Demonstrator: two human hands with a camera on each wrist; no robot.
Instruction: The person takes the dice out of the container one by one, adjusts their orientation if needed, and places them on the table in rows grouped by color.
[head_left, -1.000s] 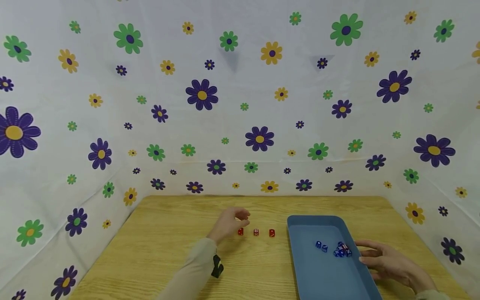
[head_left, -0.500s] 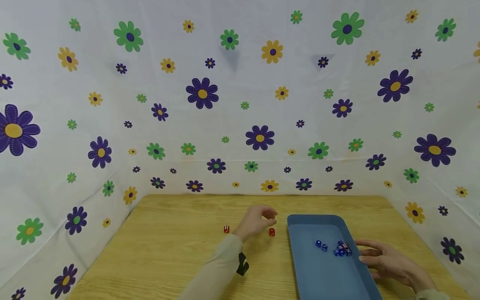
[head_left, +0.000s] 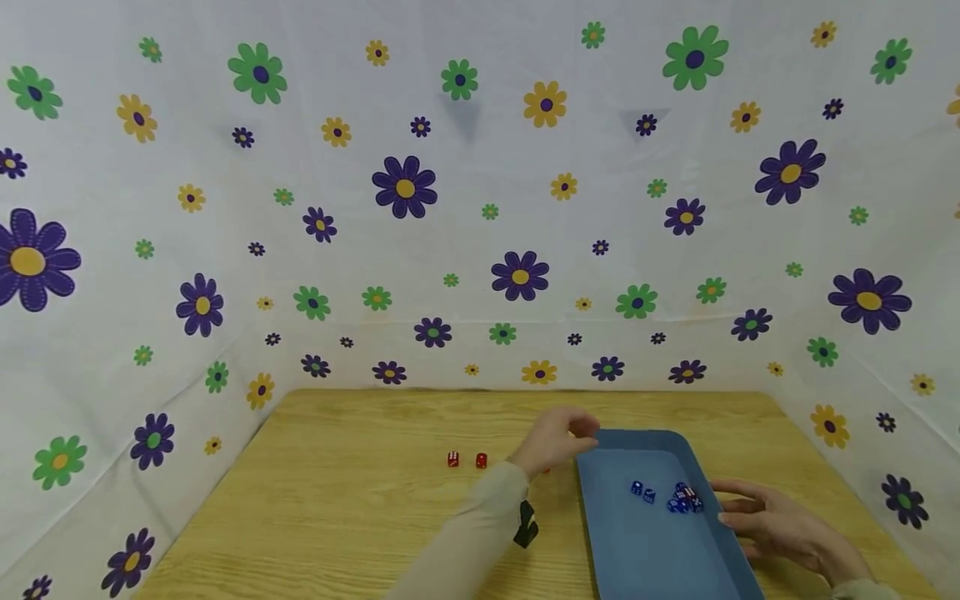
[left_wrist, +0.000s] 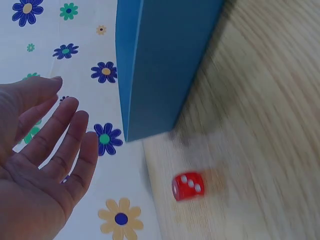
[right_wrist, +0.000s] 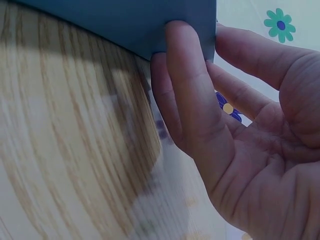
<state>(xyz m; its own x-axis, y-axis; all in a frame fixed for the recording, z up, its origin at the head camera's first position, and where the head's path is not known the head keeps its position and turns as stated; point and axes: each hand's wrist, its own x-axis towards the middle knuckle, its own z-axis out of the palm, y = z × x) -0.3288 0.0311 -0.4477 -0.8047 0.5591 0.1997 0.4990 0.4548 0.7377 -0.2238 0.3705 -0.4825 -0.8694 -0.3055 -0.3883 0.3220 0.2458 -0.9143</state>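
My left hand (head_left: 557,437) hovers at the far left corner of a blue tray (head_left: 652,567), thumb and fingers loosely bent with nothing between them. In the left wrist view the palm faces the camera, with the tray's outer wall (left_wrist: 162,75) beside it. Two red dice, one red die (head_left: 453,458) and another red die (head_left: 482,460), sit on the table left of this hand. A third red die (left_wrist: 188,186) is mostly hidden behind the hand in the head view. My right hand (head_left: 783,529) rests its fingertips against the tray's right wall. Several blue dice (head_left: 678,504) lie inside the tray.
The wooden table (head_left: 337,500) carries the tray on its right side. White cloth (head_left: 465,242) printed with flowers rises around the back and both sides. A black band (head_left: 527,525) sits at the left wrist.
My left hand has moved rightward, past the row of red dice, to the tray's corner. The leftmost dice behind it have come into view. The right hand and the tray stay in place.
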